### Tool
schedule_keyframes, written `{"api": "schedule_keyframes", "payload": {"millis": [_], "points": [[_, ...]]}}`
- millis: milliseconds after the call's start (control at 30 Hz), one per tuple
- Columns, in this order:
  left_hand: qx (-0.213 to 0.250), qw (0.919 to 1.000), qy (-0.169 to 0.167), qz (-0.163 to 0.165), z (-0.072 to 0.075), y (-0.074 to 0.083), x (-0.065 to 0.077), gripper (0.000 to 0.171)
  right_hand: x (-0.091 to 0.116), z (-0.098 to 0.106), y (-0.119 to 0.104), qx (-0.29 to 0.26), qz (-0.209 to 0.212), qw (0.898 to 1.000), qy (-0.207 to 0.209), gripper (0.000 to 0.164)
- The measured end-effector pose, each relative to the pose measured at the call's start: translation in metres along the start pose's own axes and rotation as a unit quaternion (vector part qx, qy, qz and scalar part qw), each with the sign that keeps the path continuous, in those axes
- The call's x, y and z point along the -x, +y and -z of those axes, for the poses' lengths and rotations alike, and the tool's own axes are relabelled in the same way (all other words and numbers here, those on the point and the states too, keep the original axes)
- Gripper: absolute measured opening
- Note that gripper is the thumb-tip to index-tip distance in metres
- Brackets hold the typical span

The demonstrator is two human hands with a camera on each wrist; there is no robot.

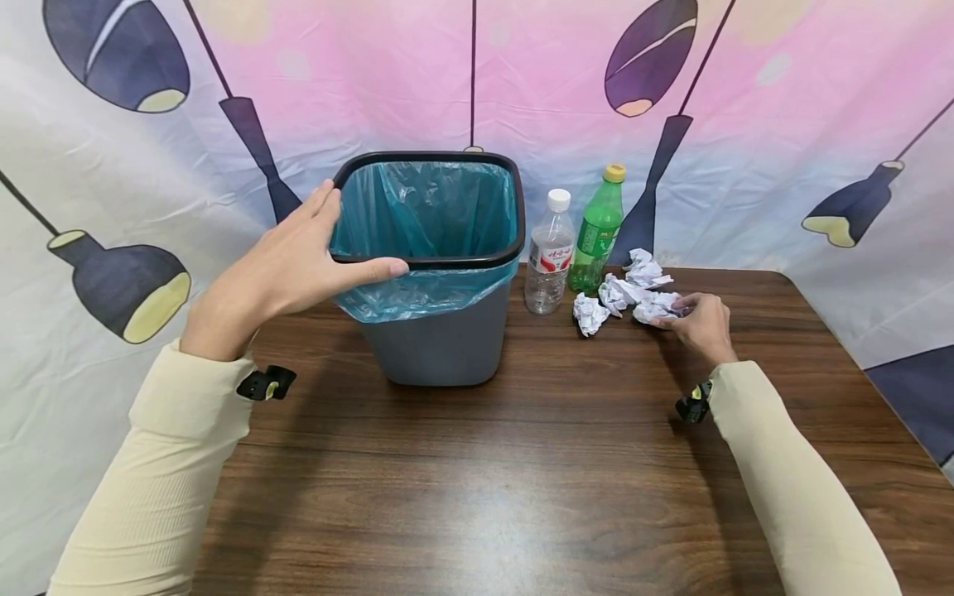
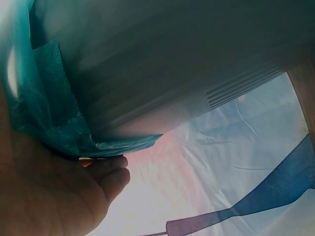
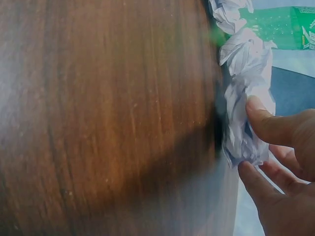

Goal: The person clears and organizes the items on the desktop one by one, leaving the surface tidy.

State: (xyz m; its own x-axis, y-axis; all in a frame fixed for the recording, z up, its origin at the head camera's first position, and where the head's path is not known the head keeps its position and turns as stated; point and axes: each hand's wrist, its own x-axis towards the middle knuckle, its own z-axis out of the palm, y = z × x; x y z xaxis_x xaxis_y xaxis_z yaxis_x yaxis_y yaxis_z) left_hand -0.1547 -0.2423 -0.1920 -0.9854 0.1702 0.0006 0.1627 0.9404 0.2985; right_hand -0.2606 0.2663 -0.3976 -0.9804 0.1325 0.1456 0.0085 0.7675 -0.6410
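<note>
A grey trash bin (image 1: 440, 343) with a black rim stands on the table, lined with a teal plastic bag (image 1: 425, 294) folded over its rim. My left hand (image 1: 286, 261) rests against its left corner, thumb along the front rim and fingers straight at the left side. In the left wrist view those fingers (image 2: 110, 179) touch the bag's folded edge. My right hand (image 1: 704, 327) pinches a crumpled paper ball (image 3: 241, 128) between thumb and fingers, at the right end of a small group of white paper balls (image 1: 614, 294).
Between bin and paper stand a clear bottle (image 1: 547, 285) with a white cap and a green bottle (image 1: 599, 223) with a yellow cap. Behind the brown wooden table (image 1: 477, 488) hangs a patterned cloth (image 1: 551, 74).
</note>
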Motion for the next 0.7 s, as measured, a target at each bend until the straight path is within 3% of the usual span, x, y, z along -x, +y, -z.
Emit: {"api": "schedule_keyframes", "payload": {"millis": [233,700], "points": [[0.0,1.0,-0.001,0.001,0.0,0.0001,-0.0007,0.124,0.0002,-0.0011,0.0062,-0.002,0.003,1.0,0.022,0.04],[0.002,1.0,-0.001,0.004,0.0003,0.0012,0.0005,0.124,0.0047,0.0032,0.0075,0.003,0.01,1.0,0.018,0.037]]}}
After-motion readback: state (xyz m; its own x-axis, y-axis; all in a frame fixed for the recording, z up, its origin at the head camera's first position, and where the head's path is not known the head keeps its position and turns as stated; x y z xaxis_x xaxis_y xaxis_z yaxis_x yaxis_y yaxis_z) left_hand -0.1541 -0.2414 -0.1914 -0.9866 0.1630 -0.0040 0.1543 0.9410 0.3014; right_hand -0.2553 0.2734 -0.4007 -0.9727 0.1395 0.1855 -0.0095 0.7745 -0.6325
